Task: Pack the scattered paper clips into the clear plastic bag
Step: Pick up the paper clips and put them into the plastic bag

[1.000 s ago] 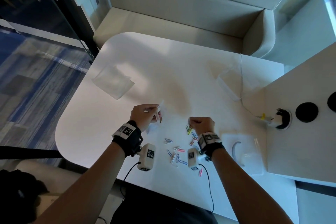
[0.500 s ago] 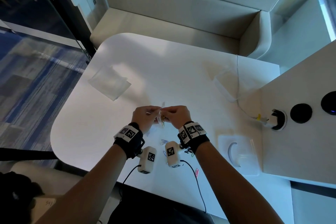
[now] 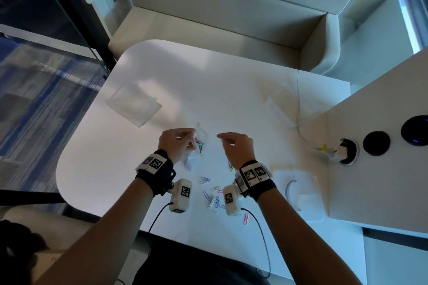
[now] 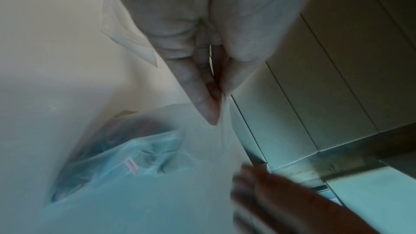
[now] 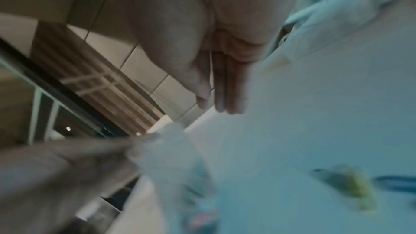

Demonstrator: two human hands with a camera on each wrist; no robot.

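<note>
The left hand [image 3: 177,143] pinches the upper edge of the clear plastic bag [image 3: 196,146] between thumb and fingers, holding it above the worktop [image 3: 208,90] with a few coloured clips already inside. The right hand [image 3: 236,146] hangs just right of the bag, fingers loosely extended and apparently empty. The scattered paper clips [image 3: 214,196] lie near the worktop's front edge, between the wrists and closer to the right hand, their long axes pointing every way. Bare surface around them gives room to reach, though the near edge is close.
</note>
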